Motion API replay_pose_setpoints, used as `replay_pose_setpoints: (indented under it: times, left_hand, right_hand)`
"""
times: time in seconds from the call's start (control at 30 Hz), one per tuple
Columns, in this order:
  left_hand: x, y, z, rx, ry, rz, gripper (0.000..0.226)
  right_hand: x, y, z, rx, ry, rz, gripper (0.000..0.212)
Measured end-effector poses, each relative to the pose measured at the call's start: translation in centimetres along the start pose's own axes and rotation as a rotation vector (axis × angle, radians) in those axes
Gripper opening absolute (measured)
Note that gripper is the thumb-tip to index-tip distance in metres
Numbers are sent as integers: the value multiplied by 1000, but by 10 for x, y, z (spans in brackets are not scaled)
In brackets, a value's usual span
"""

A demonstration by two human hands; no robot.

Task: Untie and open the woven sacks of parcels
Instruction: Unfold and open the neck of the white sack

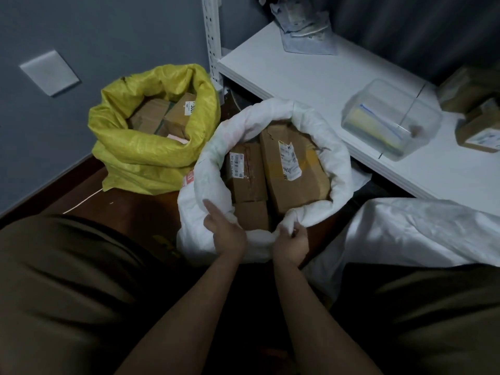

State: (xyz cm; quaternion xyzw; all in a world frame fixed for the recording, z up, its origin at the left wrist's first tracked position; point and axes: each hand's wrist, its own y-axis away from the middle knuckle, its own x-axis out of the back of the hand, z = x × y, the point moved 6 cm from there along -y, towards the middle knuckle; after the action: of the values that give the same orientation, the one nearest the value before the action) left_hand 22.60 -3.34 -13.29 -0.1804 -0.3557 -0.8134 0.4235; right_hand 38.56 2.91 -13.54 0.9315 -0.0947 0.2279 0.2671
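Observation:
A white woven sack [335, 158] stands open in front of me, its rim rolled down around several brown cardboard parcels [295, 169] with labels. My left hand [224, 231] grips the near rim on the left, index finger stretched along the fabric. My right hand [292, 243] pinches the bunched near rim just to the right. A yellow woven sack [140, 155] stands open behind and to the left, with cardboard parcels [173, 117] showing inside. Another white sack [422, 234] lies at the right.
A white shelf [311, 77] runs along the right, carrying a clear plastic box [392, 120], cardboard boxes [479, 131] and a bundle of plastic bags [300, 23]. A perforated white post [212, 36] rises at its corner. Grey wall at left; my knees frame the dark floor.

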Motion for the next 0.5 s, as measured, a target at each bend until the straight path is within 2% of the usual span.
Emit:
replay_pose_setpoints:
  times: [0.07, 0.1, 0.13, 0.2, 0.27, 0.33, 0.4, 0.47, 0.5]
  left_hand:
    - [23, 4, -2, -83, 186, 54, 87]
    - [34, 3, -6, -68, 322, 60, 89]
    - [41, 0, -12, -7, 490, 31, 90]
    - [43, -8, -21, 174, 891, -83, 88]
    - [35, -11, -21, 307, 1138, -208, 77]
    - [27, -9, -14, 284, 1195, -345, 61]
    - [25, -8, -13, 276, 1179, -413, 55]
    - [29, -13, -16, 247, 963, -368, 67]
    - [33, -16, -18, 170, 709, -289, 78]
  right_hand:
    - [14, 13, 2, 73, -254, 47, 20]
    - [19, 17, 4, 66, -356, 43, 19]
    - [19, 17, 8, 13, -467, 30, 20]
    - [5, 10, 22, -226, -717, -36, 27]
    - [-12, 10, 23, -395, -943, -183, 40]
    - [-21, 8, 23, -423, -1008, -282, 41]
    - [-20, 6, 22, -410, -1020, -356, 34]
    - [-16, 5, 22, -407, -1006, -379, 34]
    - [-15, 4, 25, -423, -976, -363, 34]
